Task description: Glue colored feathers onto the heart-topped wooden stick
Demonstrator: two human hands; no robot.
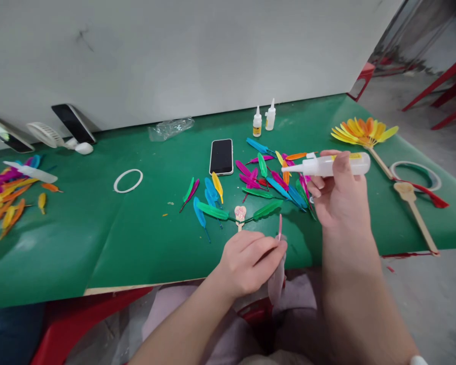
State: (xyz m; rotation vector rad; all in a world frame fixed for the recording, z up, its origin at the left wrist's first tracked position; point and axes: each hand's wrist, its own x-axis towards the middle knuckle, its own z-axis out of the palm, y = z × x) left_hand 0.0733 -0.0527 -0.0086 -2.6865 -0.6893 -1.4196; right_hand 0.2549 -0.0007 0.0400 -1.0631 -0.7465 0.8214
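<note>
Near the table's front edge, my left hand is closed, pinching a pale pink feather whose narrow pink end sticks up above the fingers. My right hand is wrapped round a white glue bottle, held level above the table with its nozzle pointing left. Just beyond my left hand lies a small wooden handle with a pink heart-shaped head. One green feather extends to its left and another green feather to its right. Loose coloured feathers are scattered behind.
A phone and two small glue bottles stand or lie farther back. At right are a yellow-orange feather fan, a tape roll and a wooden handle. A white ring and a feather pile are left.
</note>
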